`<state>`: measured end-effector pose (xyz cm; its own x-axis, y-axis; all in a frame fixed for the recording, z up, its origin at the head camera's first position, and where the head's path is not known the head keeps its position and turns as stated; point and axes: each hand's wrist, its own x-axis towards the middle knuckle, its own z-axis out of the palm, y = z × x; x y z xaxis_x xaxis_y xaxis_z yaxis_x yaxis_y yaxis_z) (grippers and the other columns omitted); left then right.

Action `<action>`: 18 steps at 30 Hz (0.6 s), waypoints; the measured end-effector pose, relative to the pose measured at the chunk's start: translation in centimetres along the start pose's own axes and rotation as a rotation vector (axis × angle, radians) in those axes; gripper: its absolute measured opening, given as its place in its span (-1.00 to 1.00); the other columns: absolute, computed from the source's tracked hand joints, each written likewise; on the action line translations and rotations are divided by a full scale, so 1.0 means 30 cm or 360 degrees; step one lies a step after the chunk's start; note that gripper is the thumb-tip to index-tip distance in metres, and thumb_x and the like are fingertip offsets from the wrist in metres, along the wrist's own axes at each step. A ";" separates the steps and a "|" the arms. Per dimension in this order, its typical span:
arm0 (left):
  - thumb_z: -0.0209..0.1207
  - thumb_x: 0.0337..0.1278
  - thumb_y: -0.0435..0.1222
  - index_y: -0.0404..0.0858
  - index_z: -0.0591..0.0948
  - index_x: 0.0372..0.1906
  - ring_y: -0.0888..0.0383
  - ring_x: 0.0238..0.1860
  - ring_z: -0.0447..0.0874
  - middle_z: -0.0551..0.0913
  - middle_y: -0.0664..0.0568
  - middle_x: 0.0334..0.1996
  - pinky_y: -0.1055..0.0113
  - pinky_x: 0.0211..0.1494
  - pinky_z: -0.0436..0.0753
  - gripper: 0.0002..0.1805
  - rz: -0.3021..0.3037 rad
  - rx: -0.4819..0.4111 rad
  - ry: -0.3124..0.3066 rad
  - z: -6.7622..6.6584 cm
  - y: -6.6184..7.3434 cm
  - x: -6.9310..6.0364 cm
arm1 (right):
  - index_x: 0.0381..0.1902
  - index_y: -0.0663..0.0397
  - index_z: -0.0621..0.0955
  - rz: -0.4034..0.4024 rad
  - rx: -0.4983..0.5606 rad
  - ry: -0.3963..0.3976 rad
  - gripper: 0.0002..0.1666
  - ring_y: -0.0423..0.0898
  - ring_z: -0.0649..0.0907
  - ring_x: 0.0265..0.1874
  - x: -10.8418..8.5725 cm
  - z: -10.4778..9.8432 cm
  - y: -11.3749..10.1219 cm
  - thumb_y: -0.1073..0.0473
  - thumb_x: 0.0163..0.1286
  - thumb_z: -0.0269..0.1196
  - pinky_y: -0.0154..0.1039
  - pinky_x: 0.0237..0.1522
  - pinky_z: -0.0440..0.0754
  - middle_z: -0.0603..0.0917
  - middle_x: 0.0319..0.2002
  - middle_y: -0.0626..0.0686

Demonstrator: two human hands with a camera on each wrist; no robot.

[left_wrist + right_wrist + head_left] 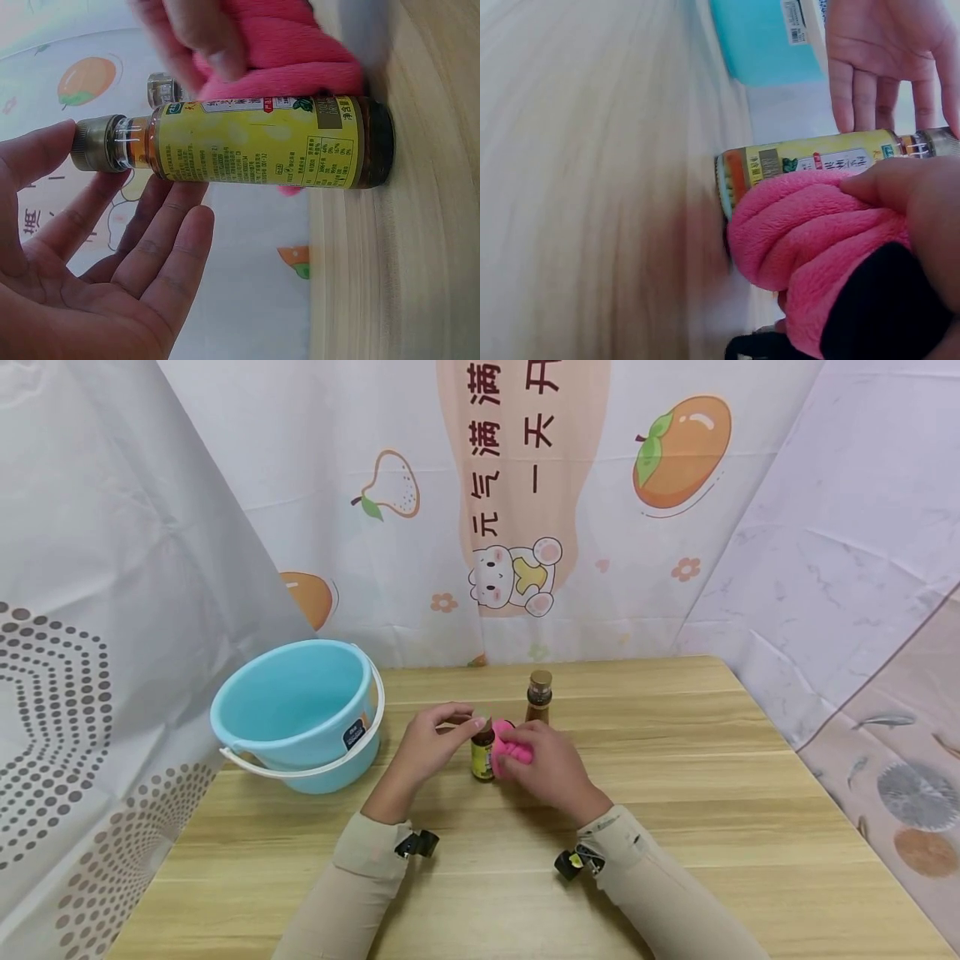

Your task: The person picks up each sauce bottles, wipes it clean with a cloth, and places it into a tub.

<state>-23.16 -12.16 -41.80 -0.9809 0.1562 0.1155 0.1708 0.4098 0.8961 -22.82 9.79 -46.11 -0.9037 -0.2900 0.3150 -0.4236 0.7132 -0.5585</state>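
Note:
A small glass bottle (pixel 482 762) with a yellow label and a metallic cap stands upright on the table. My left hand (pixel 435 739) pinches its cap (pixel 97 144) between thumb and index finger, with the other fingers spread behind the neck. In my right hand (pixel 553 768) is a bunched pink plush cloth (pixel 810 225), held against the bottle's side; a black patch (pixel 885 300) shows on it in the right wrist view. Behind the right hand stands a second, brown bottle (pixel 538 692) with a gold-coloured cap, its lower part hidden.
To the left a light blue bucket (pixel 300 743) with a white handle stands on the wooden table (pixel 675 827). A printed curtain (pixel 420 560) hangs along the table's back edge, and more sheets hang at both sides.

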 end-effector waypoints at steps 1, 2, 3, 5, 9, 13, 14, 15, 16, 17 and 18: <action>0.33 0.30 0.09 -0.06 0.71 0.21 -0.02 0.19 0.69 0.74 -0.03 0.14 0.00 0.25 0.68 -0.51 -0.0007 0.0008 -0.0004 -0.001 0.002 -0.002 | 0.11 -0.06 0.77 0.0005 -0.0002 -0.0014 -0.58 -0.01 0.70 -0.10 0.000 0.003 0.002 0.03 0.30 0.44 -0.11 -0.13 0.71 0.72 0.06 0.07; 0.33 0.30 0.09 -0.05 0.70 0.21 -0.02 0.19 0.68 0.73 -0.03 0.16 0.00 0.23 0.68 -0.51 -0.0013 0.0014 -0.0009 -0.002 0.003 -0.003 | 0.11 -0.05 0.77 0.0008 -0.0001 -0.0023 -0.58 -0.01 0.70 -0.10 0.000 0.006 0.005 0.04 0.30 0.44 -0.10 -0.13 0.70 0.72 0.06 0.08; 0.33 0.30 0.10 -0.04 0.70 0.22 -0.03 0.20 0.68 0.72 -0.04 0.17 -0.01 0.21 0.69 -0.50 -0.0018 0.0018 -0.0013 -0.002 0.004 -0.004 | 0.11 -0.05 0.78 0.0012 -0.0001 -0.0033 -0.59 -0.02 0.70 -0.11 0.000 0.009 0.006 0.04 0.30 0.44 -0.10 -0.13 0.70 0.72 0.06 0.08; 0.32 0.30 0.11 -0.04 0.70 0.22 -0.04 0.20 0.67 0.70 -0.05 0.20 -0.01 0.19 0.70 -0.50 -0.0022 0.0025 -0.0017 -0.003 0.005 -0.005 | 0.09 -0.05 0.78 0.0010 0.0010 -0.0034 -0.59 -0.02 0.70 -0.13 -0.001 0.011 0.008 0.04 0.29 0.45 -0.10 -0.15 0.70 0.72 0.05 0.08; 0.32 0.30 0.12 -0.03 0.70 0.21 -0.02 0.20 0.67 0.70 -0.06 0.21 -0.02 0.18 0.70 -0.50 -0.0024 0.0035 -0.0007 -0.002 0.006 -0.004 | 0.09 -0.05 0.78 0.0014 0.0014 -0.0041 -0.59 -0.04 0.69 -0.15 0.000 0.013 0.011 0.03 0.30 0.45 -0.13 -0.16 0.69 0.72 0.05 0.07; 0.32 0.28 0.14 -0.01 0.73 0.16 0.04 0.15 0.70 0.73 0.02 0.13 0.00 0.17 0.70 -0.52 -0.0045 0.0039 0.0013 0.001 0.009 -0.003 | 0.10 -0.09 0.78 0.0037 0.0005 -0.0068 -0.59 -0.06 0.67 -0.17 0.001 0.012 0.016 0.01 0.31 0.44 -0.16 -0.16 0.67 0.71 0.04 0.04; 0.33 0.28 0.14 0.00 0.73 0.14 0.05 0.14 0.70 0.74 0.05 0.11 0.00 0.16 0.70 -0.54 -0.0052 0.0041 0.0019 0.001 0.010 -0.003 | 0.10 -0.10 0.78 0.0040 0.0003 -0.0072 -0.60 -0.07 0.67 -0.17 0.001 0.012 0.017 0.01 0.31 0.45 -0.16 -0.16 0.67 0.72 0.03 0.04; 0.33 0.28 0.14 0.01 0.73 0.14 0.06 0.13 0.70 0.74 0.07 0.10 0.01 0.16 0.70 -0.54 -0.0057 0.0043 0.0024 0.002 0.009 -0.003 | 0.10 -0.11 0.78 0.0044 0.0001 -0.0076 -0.59 -0.08 0.67 -0.18 0.001 0.011 0.017 0.00 0.31 0.44 -0.17 -0.17 0.66 0.72 0.03 0.03; 0.32 0.28 0.15 0.00 0.74 0.14 0.06 0.12 0.70 0.74 0.09 0.09 0.01 0.16 0.70 -0.54 -0.0058 0.0047 0.0026 0.003 0.009 -0.002 | 0.10 -0.11 0.78 0.0047 0.0003 -0.0079 -0.60 -0.08 0.66 -0.19 0.002 0.009 0.017 0.01 0.31 0.45 -0.17 -0.18 0.66 0.72 0.02 0.03; 0.32 0.28 0.15 0.00 0.74 0.13 0.07 0.12 0.71 0.74 0.10 0.08 0.01 0.15 0.71 -0.54 -0.0058 0.0053 0.0030 0.004 0.008 -0.001 | 0.10 -0.11 0.78 0.0047 0.0004 -0.0078 -0.59 -0.09 0.66 -0.20 0.002 0.008 0.016 0.01 0.30 0.45 -0.17 -0.19 0.65 0.72 0.01 0.03; 0.31 0.29 0.16 0.01 0.74 0.12 0.06 0.12 0.71 0.74 0.11 0.08 0.01 0.15 0.71 -0.54 -0.0055 0.0058 0.0033 0.005 0.008 -0.001 | 0.10 -0.11 0.78 0.0049 0.0005 -0.0079 -0.59 -0.09 0.65 -0.21 0.002 0.007 0.016 0.02 0.29 0.45 -0.18 -0.20 0.65 0.72 0.00 0.03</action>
<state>-23.09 -11.94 -41.64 -0.9879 0.1231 0.0940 0.1398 0.4470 0.8836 -23.10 9.99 -46.51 -0.9181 -0.2994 0.2596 -0.3959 0.7201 -0.5698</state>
